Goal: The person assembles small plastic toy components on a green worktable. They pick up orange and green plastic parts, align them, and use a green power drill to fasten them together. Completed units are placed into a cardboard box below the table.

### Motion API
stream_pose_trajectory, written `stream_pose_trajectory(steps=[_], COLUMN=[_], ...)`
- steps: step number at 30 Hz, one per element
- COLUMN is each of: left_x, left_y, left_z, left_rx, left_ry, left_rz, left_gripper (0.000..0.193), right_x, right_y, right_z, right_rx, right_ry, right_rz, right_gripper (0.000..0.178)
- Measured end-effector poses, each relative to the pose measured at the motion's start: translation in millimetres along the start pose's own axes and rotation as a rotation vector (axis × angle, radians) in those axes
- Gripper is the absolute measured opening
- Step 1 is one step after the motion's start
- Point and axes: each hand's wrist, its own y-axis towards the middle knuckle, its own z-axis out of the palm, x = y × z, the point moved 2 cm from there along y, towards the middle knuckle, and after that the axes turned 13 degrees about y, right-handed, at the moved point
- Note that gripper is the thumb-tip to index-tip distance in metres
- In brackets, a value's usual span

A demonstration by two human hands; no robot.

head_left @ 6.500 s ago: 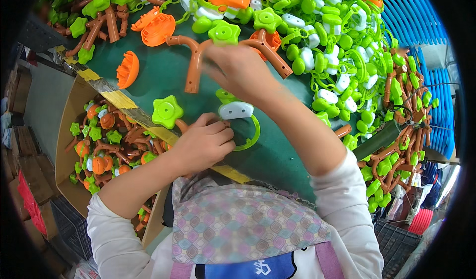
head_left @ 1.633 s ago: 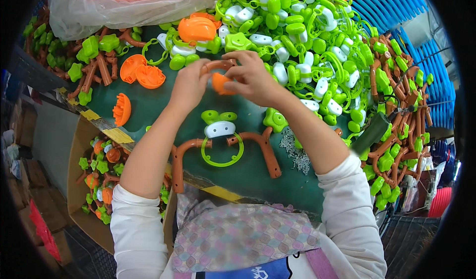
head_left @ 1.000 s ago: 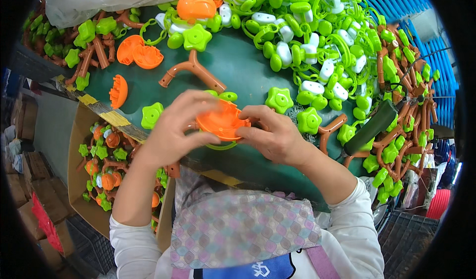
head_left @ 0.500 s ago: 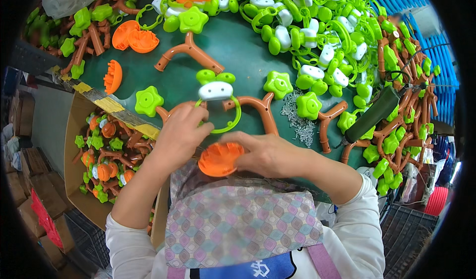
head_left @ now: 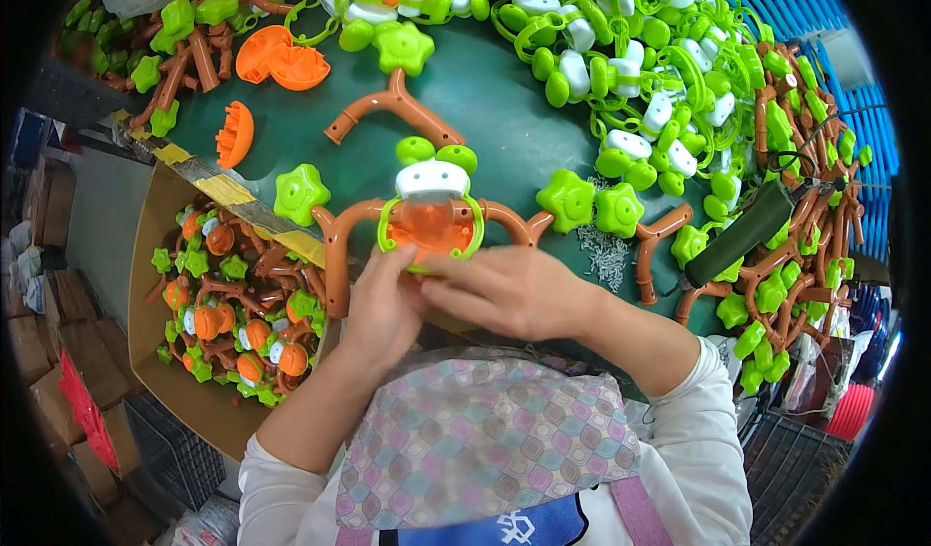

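Observation:
An orange plastic half-shell sits within a green plastic ring topped by a white eye piece and two green knobs. My left hand is closed at the lower left edge of shell and ring. From the right, my right hand grips the shell's lower rim, fingers bent and partly blurred. Fingertips under the shell are hidden. Brown plastic branches flank the ring: the left branch and the right branch reach it with their ends, each bearing a green star-shaped leaf.
Loose orange shells lie at the left. Another brown branch is beyond the ring. A heap of green-and-white parts fills the back right. Small screws and a dark power screwdriver lie right. A carton holds assembled pieces.
My right hand has brought the orange half-shell up from near my apron into the green ring. My left hand has shifted to the ring's lower edge. Both branches now meet the ring.

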Motion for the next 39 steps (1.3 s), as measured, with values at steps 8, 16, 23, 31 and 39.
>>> stream_pose_trajectory(steps=[8,16,23,31,39], left_x=[-16,-1,-22,-11,25], left_y=[6,13,17,13,18], left_z=[28,12,7,-8,-47], left_rx=[-0.026,-0.234,-0.128,-0.156,-0.049], left_ry=[-0.078,0.446,0.069,0.006,0.029], left_rz=[0.249,0.27,0.251,0.13,0.192], left_gripper=[0.05,0.051,0.051,0.047,0.063], right_x=[-42,-20,-67,-89,-285], right_y=[3,117,154,150,226], right_z=[-30,-33,6,-27,-247], right_rx=[-0.261,-0.195,0.263,-0.079,-0.64], right_ry=[-0.233,-0.482,-0.247,-0.107,-0.674], right_rz=[0.411,-0.011,-0.031,-0.427,-0.09], right_gripper=[0.026,0.031,0.013,0.029,0.032])
